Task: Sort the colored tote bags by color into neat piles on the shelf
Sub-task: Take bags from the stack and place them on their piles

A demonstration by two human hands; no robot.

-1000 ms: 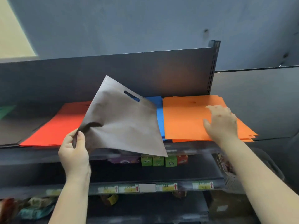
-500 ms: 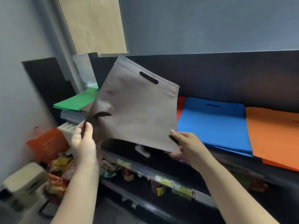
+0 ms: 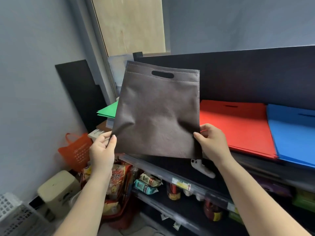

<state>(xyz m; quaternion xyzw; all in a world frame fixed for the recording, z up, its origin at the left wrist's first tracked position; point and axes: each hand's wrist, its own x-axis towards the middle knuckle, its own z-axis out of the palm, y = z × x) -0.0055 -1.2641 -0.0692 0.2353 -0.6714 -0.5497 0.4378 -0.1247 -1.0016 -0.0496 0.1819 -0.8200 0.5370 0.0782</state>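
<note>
Now upright, the brown tote bag (image 3: 156,114) hangs pinched between my left hand (image 3: 102,149) and right hand (image 3: 212,142), limp fabric likely to crumple when laid on the shelf (image 3: 170,169).

Both bare forearms are reaching up from the near edge, spread apart. The left hand (image 3: 102,150) is pinching the lower left edge of the brown bag (image 3: 156,114), with the thumb in front and the fingers behind. The right hand (image 3: 213,142) is gripping the lower right edge the same way, fingers curled behind.
</note>
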